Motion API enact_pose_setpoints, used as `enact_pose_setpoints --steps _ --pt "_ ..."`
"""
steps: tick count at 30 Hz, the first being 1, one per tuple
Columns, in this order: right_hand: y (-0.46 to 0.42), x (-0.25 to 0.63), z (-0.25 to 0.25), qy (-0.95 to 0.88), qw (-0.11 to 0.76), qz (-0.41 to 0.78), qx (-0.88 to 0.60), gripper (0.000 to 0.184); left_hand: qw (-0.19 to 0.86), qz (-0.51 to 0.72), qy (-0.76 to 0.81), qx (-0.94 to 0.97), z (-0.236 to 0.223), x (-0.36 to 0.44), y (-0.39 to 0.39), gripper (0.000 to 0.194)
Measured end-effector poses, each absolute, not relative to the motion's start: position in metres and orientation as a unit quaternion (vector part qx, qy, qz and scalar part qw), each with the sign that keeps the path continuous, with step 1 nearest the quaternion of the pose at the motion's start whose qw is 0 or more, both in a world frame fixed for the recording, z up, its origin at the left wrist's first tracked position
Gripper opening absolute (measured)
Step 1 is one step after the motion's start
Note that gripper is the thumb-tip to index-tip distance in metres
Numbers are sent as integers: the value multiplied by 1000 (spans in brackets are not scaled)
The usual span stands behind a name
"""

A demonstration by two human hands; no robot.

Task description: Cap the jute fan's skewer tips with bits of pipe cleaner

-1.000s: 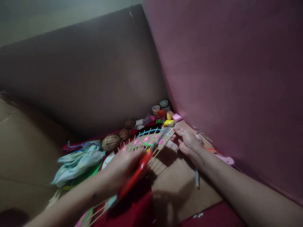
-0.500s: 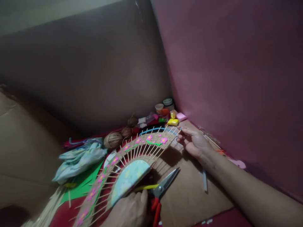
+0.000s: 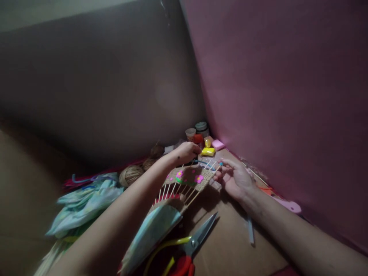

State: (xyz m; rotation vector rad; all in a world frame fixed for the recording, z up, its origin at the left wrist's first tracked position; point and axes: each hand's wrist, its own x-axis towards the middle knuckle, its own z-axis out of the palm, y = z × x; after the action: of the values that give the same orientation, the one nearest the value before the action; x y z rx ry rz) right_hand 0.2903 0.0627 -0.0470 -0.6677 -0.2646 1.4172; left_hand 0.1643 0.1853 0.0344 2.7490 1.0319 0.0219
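Observation:
My right hand [image 3: 237, 178] pinches the right end of a woven stick fan [image 3: 188, 177], with a small blue blob [image 3: 221, 164] at the stick's tip beside the fingers. The fan has a twine band with pink flowers and a pale green cloth-covered half-round base [image 3: 156, 226]. My left hand [image 3: 188, 150] reaches across the fan to its far edge, close to the yellow packet [image 3: 208, 151]. Its fingers are curled down, and what they hold, if anything, is hidden. Scissors with red handles [image 3: 198, 235] lie in front, blades apart.
Twine balls [image 3: 131, 175] and pale green cloth [image 3: 89, 199] lie left. A paper cup [image 3: 190, 133], a lidded jar [image 3: 201, 128] and a pink packet [image 3: 217, 144] stand near the wall corner. A cardboard sheet [image 3: 230, 245] lies beneath; a pink wall [image 3: 273, 96] rises right.
My left hand has left the fan's base by the scissors and moved up over the fan to its far edge. My right hand still holds the fan's end, and the fan has tilted.

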Motion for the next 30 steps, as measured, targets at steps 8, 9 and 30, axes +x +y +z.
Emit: enact_pose_setpoints --steps 8,9,30 --pt "60 289 -42 -83 693 642 -318 19 248 -170 301 905 17 188 233 30" --pt "60 288 -41 -80 694 641 -318 19 253 -175 302 902 16 189 234 29" --pt "60 284 -45 -141 665 611 -405 28 47 17 287 957 61 164 165 27"
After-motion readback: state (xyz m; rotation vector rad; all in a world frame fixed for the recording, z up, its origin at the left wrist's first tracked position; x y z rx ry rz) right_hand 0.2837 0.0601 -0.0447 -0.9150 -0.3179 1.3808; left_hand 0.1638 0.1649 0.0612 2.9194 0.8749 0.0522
